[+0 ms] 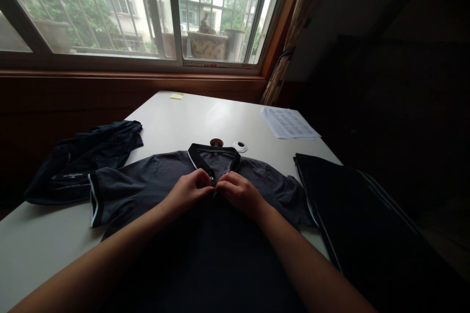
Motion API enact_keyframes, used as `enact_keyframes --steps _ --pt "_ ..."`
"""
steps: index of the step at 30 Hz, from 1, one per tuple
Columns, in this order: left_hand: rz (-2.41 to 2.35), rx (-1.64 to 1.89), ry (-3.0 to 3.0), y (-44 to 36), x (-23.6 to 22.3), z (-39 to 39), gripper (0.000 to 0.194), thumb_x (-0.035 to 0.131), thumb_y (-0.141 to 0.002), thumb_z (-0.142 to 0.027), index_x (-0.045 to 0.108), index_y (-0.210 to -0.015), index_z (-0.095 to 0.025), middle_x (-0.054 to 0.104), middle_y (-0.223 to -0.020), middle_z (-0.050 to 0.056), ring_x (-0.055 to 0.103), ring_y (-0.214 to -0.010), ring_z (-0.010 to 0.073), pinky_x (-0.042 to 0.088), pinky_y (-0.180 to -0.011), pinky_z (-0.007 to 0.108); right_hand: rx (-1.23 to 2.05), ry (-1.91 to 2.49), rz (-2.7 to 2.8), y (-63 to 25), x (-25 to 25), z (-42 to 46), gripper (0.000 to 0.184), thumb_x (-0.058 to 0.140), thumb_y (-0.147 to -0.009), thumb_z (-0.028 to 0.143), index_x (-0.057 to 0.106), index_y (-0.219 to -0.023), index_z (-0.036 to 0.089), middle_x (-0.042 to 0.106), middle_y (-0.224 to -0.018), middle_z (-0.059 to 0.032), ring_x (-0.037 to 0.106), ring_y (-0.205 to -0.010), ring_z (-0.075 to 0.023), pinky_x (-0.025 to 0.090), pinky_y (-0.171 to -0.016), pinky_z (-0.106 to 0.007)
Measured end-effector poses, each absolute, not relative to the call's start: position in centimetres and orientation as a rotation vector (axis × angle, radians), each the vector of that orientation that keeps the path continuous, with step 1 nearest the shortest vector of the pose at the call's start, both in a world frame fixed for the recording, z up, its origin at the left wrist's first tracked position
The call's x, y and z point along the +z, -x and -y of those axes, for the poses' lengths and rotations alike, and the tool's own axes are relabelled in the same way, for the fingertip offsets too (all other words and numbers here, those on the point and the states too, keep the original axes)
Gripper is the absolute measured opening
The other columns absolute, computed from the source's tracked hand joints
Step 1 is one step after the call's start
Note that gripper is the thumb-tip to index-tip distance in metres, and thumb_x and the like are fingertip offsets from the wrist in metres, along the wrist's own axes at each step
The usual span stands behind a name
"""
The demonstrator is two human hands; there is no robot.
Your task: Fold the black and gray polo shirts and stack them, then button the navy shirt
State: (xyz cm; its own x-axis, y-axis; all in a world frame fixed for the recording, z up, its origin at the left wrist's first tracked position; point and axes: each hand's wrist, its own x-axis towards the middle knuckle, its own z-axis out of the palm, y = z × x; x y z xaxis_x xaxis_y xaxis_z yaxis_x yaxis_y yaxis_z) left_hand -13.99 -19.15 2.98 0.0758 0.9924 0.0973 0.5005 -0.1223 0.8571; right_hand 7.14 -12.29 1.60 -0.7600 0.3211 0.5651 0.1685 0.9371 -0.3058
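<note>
A dark grey polo shirt (147, 176) lies spread face up, its black, white-edged collar (198, 157) toward the window. My left hand (193, 185) pinches the button placket just below the collar, beside a small button (211, 178). From the other side my right hand (238, 190) pinches the same placket, its fingertips almost meeting those of the left. What exactly sits between the fingertips is too small to make out. The lower part of the shirt fades into shadow under my forearms.
The shirt rests on a white table (191, 117). Dark folded clothing (84, 156) lies at the left, and a dark striped garment (352, 205) at the right. Farther back are printed papers (290, 123), a yellow note (176, 96), a cable hole (216, 142) and its white ring cover (240, 146).
</note>
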Motion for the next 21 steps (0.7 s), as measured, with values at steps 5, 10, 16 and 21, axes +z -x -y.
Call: enact_keyframes --steps 5,10,16,21 --pt "-1.474 0.964 -1.713 13.87 3.07 19.23 0.014 0.070 -0.082 -0.032 0.064 -0.086 -0.020 0.068 -0.081 0.000 0.061 -0.074 0.0165 0.045 -0.067 0.027 0.326 0.357 2.432 -7.11 1.59 12.39 0.013 0.054 -0.098 0.014 0.065 -0.097 0.021 0.065 -0.095 -0.0069 0.060 -0.088 -0.0198 0.052 -0.081 -0.034" --pt "-1.470 0.957 -1.708 13.94 3.01 19.22 0.013 0.070 -0.082 -0.030 0.064 -0.083 -0.019 0.067 -0.079 -0.001 0.060 -0.073 0.0162 0.044 -0.066 0.026 0.362 0.365 2.410 -7.05 1.42 12.40 0.013 0.054 -0.097 0.014 0.063 -0.098 0.022 0.065 -0.096 -0.0068 0.060 -0.090 -0.0201 0.053 -0.082 -0.034" --pt "-1.468 0.980 -1.711 14.11 2.65 19.15 0.013 0.070 -0.081 -0.029 0.062 -0.081 -0.019 0.067 -0.079 0.000 0.059 -0.072 0.0160 0.043 -0.066 0.027 0.467 0.479 2.307 -7.08 1.04 12.50 0.019 0.066 -0.092 0.020 0.057 -0.108 0.023 0.057 -0.111 -0.0087 0.061 -0.100 -0.0218 0.055 -0.088 -0.037" --pt "-1.473 0.974 -1.687 14.12 2.67 19.16 0.013 0.070 -0.080 -0.030 0.062 -0.080 -0.019 0.068 -0.080 0.000 0.059 -0.073 0.0163 0.043 -0.066 0.027 0.477 0.500 2.294 -7.00 1.30 12.78 0.008 0.066 -0.091 0.019 0.060 -0.094 0.022 0.055 -0.103 -0.0068 0.060 -0.094 -0.0206 0.055 -0.084 -0.036"
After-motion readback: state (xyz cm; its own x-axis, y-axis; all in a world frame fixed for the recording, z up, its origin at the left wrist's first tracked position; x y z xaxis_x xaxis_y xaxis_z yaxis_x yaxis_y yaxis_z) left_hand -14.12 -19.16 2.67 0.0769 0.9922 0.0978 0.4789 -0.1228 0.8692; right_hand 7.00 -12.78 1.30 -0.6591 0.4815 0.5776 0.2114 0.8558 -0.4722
